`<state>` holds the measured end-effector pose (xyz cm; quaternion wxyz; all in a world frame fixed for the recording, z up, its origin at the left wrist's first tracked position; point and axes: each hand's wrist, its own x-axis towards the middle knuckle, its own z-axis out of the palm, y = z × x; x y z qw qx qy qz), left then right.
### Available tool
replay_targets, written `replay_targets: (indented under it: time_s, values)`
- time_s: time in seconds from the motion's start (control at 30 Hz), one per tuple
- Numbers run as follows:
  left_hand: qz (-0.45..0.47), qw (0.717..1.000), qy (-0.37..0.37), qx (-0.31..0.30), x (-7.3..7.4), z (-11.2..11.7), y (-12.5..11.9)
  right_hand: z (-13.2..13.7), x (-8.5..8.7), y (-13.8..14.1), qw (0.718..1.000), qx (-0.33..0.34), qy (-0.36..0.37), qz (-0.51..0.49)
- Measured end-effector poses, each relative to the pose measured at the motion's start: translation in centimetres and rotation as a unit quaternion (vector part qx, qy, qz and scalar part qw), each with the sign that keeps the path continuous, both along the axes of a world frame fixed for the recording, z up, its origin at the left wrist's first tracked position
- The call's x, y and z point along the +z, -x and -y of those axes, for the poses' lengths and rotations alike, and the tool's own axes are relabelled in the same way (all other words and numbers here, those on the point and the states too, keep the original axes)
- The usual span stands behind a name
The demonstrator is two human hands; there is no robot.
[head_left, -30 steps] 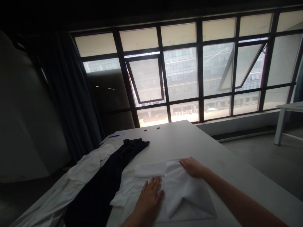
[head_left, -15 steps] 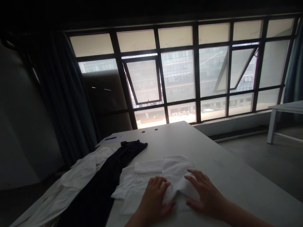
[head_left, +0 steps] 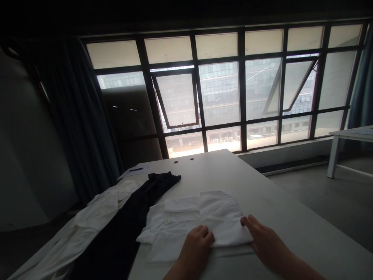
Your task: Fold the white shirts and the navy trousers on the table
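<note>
A folded white garment (head_left: 201, 217) lies on the white table (head_left: 262, 194) in front of me. My left hand (head_left: 196, 247) rests on its near edge with the fingers curled down against the cloth. My right hand (head_left: 264, 241) lies flat at the garment's near right corner, fingers stretched and touching the fabric edge. A long dark garment (head_left: 128, 221) stretches along the table to the left, over another white garment (head_left: 87, 225).
A sheet of paper with a blue pen (head_left: 136, 170) sits at the table's far left corner. Two round cable holes (head_left: 184, 160) mark the far edge. Large windows fill the back wall. A second white table (head_left: 346, 144) stands at the right. A dark curtain hangs on the left.
Both hands slid back toward me over the white garment, from its far part to its near edge. The top fold now lies flat and squared.
</note>
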<state>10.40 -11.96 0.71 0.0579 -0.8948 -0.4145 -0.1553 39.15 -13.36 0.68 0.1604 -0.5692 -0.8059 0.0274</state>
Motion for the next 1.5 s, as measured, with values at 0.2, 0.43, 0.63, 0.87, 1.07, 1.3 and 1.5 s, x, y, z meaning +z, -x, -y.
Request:
replay_targets:
  time_s: [0.2, 0.43, 0.63, 0.87, 1.07, 1.3, 1.5]
  values:
    - [-0.021, 0.996, -0.07, -0.053, -1.0, -0.2, -0.6, -0.2, 0.8, -1.6, 0.998, 0.054, 0.015, 0.0]
    - [0.004, 0.994, -0.081, -0.072, -1.4, -0.7, -0.4, 0.0, 0.7, -1.7, 0.993, 0.091, 0.049, -0.048]
    - [0.011, 0.997, -0.037, -0.071, -1.1, -0.9, -0.4, -0.3, 1.5, -2.5, 0.987, 0.125, 0.085, -0.049]
    - [0.075, 0.992, 0.062, -0.075, -0.7, -0.4, 0.5, 0.8, 3.9, -2.7, 0.983, 0.163, 0.072, -0.05]
    - [0.077, 0.993, 0.053, -0.073, -0.3, -0.3, 0.5, 1.5, 3.6, -1.9, 0.974, 0.186, 0.093, -0.094]
    - [0.056, 0.994, 0.021, -0.096, -0.4, -0.5, 0.2, 1.0, 3.4, -3.2, 0.971, 0.165, 0.146, -0.097]
    - [0.065, 0.993, 0.041, -0.089, 0.8, 0.5, 0.5, 1.0, 4.2, -3.4, 0.968, 0.162, 0.158, -0.112]
